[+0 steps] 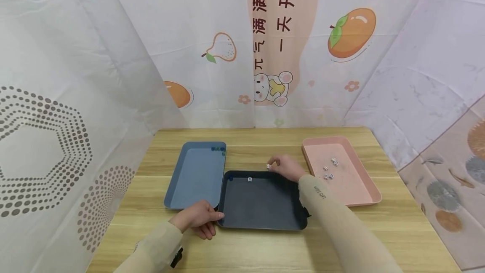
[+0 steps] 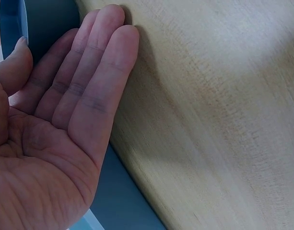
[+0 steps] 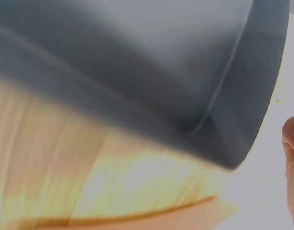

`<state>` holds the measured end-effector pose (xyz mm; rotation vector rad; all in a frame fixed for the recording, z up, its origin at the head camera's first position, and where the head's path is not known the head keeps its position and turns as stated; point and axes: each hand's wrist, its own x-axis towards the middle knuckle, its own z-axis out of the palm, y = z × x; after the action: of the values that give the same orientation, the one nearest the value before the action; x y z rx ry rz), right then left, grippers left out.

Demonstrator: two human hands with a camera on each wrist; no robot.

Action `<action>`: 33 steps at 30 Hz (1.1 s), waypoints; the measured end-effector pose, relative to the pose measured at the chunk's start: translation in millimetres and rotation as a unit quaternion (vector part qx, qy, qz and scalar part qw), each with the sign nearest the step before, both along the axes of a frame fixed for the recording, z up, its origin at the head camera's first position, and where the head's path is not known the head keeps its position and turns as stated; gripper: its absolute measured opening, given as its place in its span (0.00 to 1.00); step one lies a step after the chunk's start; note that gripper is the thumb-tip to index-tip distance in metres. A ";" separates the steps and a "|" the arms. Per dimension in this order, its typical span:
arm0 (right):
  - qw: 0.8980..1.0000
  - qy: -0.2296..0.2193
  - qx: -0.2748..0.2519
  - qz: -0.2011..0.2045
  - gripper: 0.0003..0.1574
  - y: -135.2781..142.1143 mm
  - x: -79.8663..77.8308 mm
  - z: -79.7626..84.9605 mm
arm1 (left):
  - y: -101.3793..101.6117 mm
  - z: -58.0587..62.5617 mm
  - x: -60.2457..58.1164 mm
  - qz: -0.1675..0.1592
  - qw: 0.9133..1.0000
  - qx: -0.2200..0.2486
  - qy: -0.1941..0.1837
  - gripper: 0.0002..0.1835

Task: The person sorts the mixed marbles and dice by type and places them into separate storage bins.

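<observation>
In the head view my right hand (image 1: 286,167) pinches a white die (image 1: 268,166) at its fingertips, over the back rim of a dark tray (image 1: 265,226). Another white die (image 1: 249,179) lies inside near the back wall, and a small dark blue piece (image 1: 231,178) sits in the back left corner. At the front left corner, my left hand (image 1: 201,218) holds the dark tray's rim, thumb over the edge and fingers outside. The left wrist view shows that palm (image 2: 51,143) with fairly straight fingers. Only part of the right hand (image 3: 293,143) shows at the right wrist view's edge.
A blue tray (image 1: 176,180) stands left of the dark one, with several small blue and green pieces (image 1: 218,149) in its back right corner. To the right is a pink tray (image 1: 363,180) holding several white dice (image 1: 331,176). A printed curtain (image 1: 227,108) hangs behind the wooden table (image 1: 242,252).
</observation>
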<state>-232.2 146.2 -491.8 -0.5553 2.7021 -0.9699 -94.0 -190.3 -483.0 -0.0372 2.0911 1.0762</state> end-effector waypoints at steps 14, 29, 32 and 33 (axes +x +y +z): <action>0.996 0.042 -0.007 -0.076 0.10 58.1 -13.1 -3.8 | 1.0 0.8 -0.2 -0.001 1.000 -0.004 0.002 0.24; 0.993 0.031 -0.015 -0.111 0.12 88.4 -9.6 -1.4 | 2.2 2.8 1.3 0.000 1.000 -0.003 0.005 0.23; 0.992 0.034 -0.007 -0.122 0.12 94.9 -9.5 -1.3 | 2.6 3.0 1.1 -0.001 1.000 -0.004 0.005 0.23; 0.991 0.039 -0.003 -0.124 0.11 97.0 -9.3 -0.8 | 2.7 3.1 1.1 -0.001 1.000 -0.005 0.004 0.23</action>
<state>-241.4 243.2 -492.6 -0.2647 2.8891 -1.0352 -92.9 -187.6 -479.8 -0.0357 2.1037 1.0673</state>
